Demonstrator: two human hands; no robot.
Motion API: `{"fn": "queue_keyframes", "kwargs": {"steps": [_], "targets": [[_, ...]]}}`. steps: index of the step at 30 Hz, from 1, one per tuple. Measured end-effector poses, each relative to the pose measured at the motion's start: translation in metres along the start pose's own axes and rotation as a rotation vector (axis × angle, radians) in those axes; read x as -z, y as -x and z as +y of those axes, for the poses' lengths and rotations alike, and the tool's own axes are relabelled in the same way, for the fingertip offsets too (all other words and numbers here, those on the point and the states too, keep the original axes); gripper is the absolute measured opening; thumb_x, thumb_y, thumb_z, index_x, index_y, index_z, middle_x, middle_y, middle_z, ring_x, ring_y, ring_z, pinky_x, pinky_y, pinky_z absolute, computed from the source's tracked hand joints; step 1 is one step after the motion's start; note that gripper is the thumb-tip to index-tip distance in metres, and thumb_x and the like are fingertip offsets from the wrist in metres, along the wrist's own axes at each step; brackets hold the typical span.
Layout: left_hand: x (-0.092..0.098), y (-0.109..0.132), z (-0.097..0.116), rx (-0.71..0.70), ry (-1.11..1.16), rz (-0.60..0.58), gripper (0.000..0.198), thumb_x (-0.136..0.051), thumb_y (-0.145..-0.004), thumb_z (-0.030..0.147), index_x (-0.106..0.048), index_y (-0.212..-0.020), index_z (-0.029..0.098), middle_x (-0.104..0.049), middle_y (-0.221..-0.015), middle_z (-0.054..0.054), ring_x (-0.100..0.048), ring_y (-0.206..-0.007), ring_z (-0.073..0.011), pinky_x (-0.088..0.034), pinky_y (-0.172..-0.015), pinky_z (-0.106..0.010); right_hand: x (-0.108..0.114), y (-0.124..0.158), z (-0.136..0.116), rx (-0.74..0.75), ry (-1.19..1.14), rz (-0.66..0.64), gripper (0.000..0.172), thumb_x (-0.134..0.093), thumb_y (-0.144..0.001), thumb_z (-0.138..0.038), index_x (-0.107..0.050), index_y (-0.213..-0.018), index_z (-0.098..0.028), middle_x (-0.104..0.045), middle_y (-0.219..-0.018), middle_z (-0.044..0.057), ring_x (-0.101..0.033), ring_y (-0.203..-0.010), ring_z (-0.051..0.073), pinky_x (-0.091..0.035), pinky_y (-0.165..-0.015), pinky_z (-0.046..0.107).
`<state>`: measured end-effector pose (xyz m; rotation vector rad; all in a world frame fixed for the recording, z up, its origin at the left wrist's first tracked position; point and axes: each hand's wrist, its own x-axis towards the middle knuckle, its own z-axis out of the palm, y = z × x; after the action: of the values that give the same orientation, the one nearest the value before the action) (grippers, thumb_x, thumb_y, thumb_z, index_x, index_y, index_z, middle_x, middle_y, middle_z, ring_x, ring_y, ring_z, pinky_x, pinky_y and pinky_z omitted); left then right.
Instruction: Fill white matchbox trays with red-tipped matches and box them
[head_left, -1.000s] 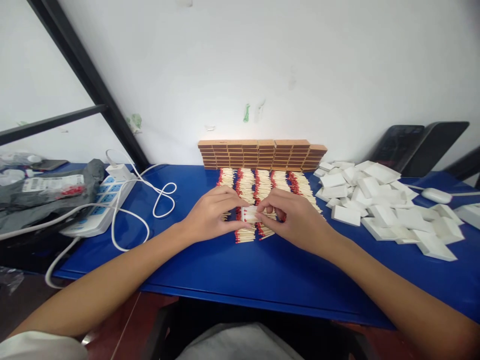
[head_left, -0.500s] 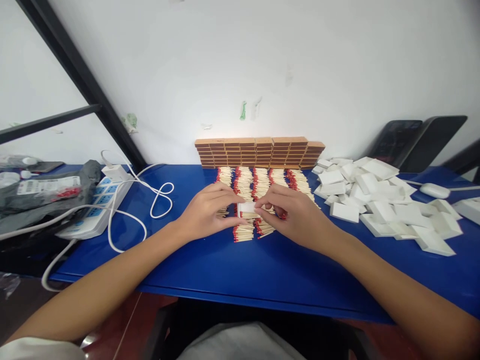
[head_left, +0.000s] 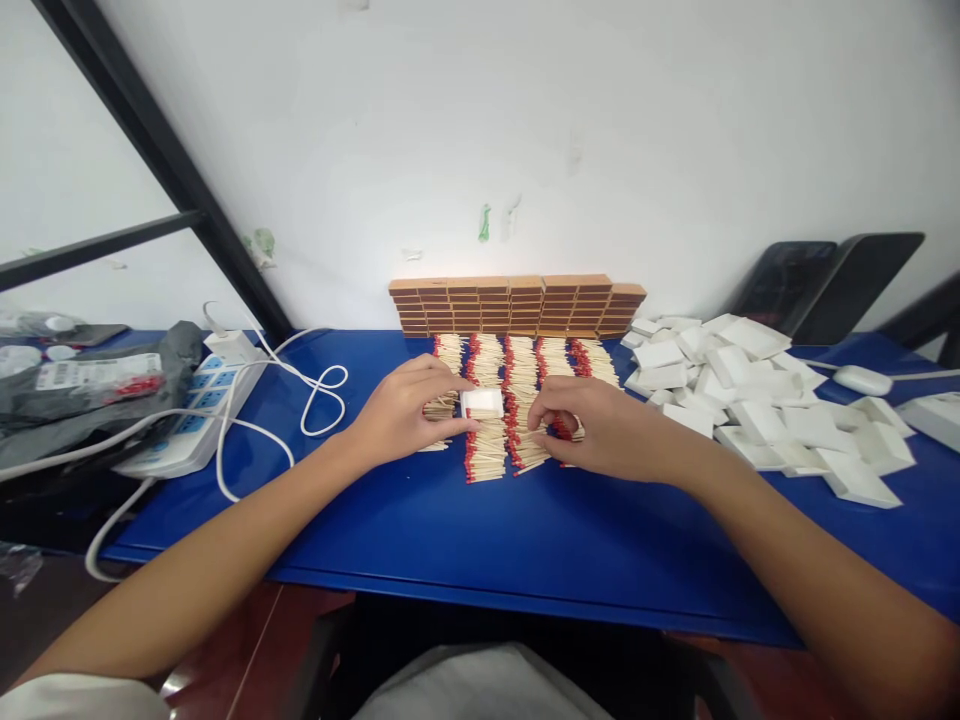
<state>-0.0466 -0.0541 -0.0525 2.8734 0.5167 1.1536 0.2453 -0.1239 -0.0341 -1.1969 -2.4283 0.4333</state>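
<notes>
My left hand (head_left: 409,410) grips a small white matchbox tray (head_left: 482,402) at its left end, between thumb and fingers. The tray sits above a row of red-headed matches (head_left: 487,455), its inside facing up. My right hand (head_left: 592,425) is closed in a pinch at the neighbouring row of matches (head_left: 521,370), to the right of the tray. A few matchsticks show at its fingertips; how many it grips I cannot tell. Several match rows lie side by side, partly hidden by both hands.
Stacked brown matchboxes (head_left: 517,305) line the wall behind the matches. A heap of white trays (head_left: 750,390) lies on the right of the blue table (head_left: 450,540). Two dark phone-like slabs (head_left: 855,290) lean behind it. A power strip (head_left: 180,420) with white cables stands left.
My right hand has moved off the tray, rightward and slightly down to the matches. My left hand has shifted a little left and up with the tray, whose inside now shows more.
</notes>
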Motion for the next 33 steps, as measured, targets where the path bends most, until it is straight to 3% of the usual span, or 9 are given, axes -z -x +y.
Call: {"fn": "queue_keyframes", "kwargs": {"steps": [5,19,33], "targets": [[0.0006,-0.0016,0.0017,0.001,-0.004,0.005,0.041,-0.085,-0.087,0.046,-0.075,-0.114,0.016,-0.08,-0.099,-0.009,-0.069,-0.096,-0.0231,-0.06,-0.086,-0.038,-0.0029,-0.0007,0.002,-0.038,-0.001,-0.065,0.007,-0.065,-0.091,-0.018,-0.07,-0.091,-0.022,-0.068,-0.09,0.003,-0.06,-0.081,0.017,-0.045,-0.071,0.03],[0.0,-0.0004,0.0,0.01,0.009,-0.004,0.04,-0.084,-0.089,0.046,-0.075,-0.115,0.017,-0.08,-0.099,-0.009,-0.07,-0.095,-0.0228,-0.06,-0.085,-0.038,-0.0059,-0.0017,0.0056,-0.025,-0.022,-0.032,0.01,-0.06,-0.094,-0.02,-0.066,-0.086,-0.021,-0.066,-0.082,0.004,-0.059,-0.075,0.018,-0.043,-0.068,0.031],[-0.0006,0.0005,-0.0005,0.015,0.009,-0.017,0.04,-0.084,-0.089,0.045,-0.075,-0.116,0.017,-0.08,-0.1,-0.009,-0.07,-0.097,-0.0229,-0.06,-0.086,-0.038,-0.0084,-0.0002,0.0082,-0.089,-0.014,-0.101,0.012,-0.061,-0.096,-0.021,-0.063,-0.085,-0.022,-0.067,-0.081,0.002,-0.057,-0.071,0.016,-0.041,-0.064,0.03]]}}
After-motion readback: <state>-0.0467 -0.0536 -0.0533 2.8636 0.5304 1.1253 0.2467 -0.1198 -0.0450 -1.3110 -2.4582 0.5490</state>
